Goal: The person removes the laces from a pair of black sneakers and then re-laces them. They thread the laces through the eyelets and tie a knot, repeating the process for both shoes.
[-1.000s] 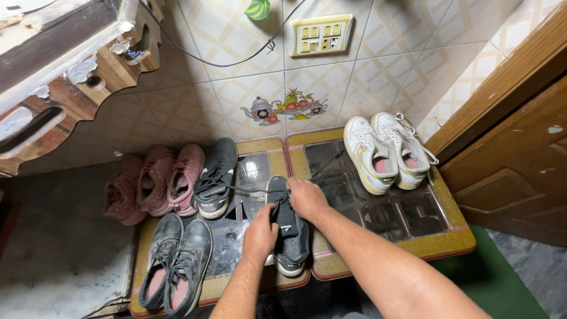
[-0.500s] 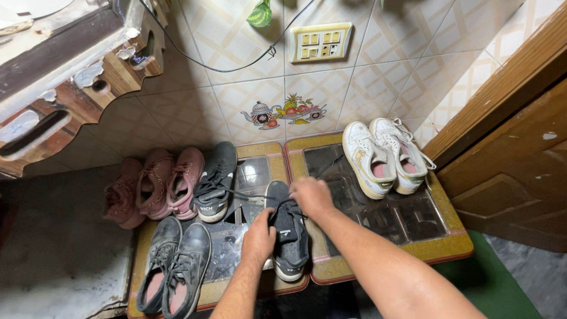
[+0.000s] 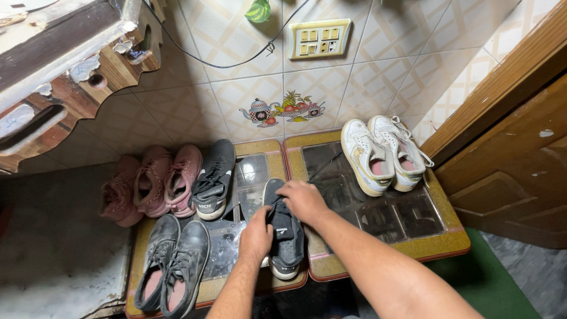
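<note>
Since the earlier frame both hands have dropped slightly lower on the black shoe (image 3: 286,236), and the lace that ran taut from it to the neighbouring shoe now lies slack.

Nearest: two bare forearms enter from the bottom edge. Left hand (image 3: 257,233) grips the shoe's left side near the tongue, fingers curled on it. Right hand (image 3: 304,201) lies over the upper front of the shoe at the laces, fingers bent down onto it; closed on the shoe, though whether a lace is pinched I cannot tell.

The shoe lies toe toward the viewer, white sole edge showing, at the seam between two low stands (image 3: 440,236) with yellow rims and dark glossy tops.

Left of it, at the front of the left stand, a grey pair (image 3: 174,260) lies side by side, pink insoles visible.

Behind that: a single black sneaker (image 3: 214,177), just beside a pink pair (image 3: 168,180); a third pink shoe (image 3: 118,198) sits further left, off the stand edge.

On the right stand's back corner, a white pair (image 3: 381,153), touching, well apart from the hands.

Far: tiled wall (image 3: 177,106) with a teapot-and-fruit decal tile (image 3: 282,109), a switch plate (image 3: 319,36) and a black cable (image 3: 224,62). Wooden door (image 3: 514,153) at right; carved wooden furniture (image 3: 59,71) upper left.
</note>
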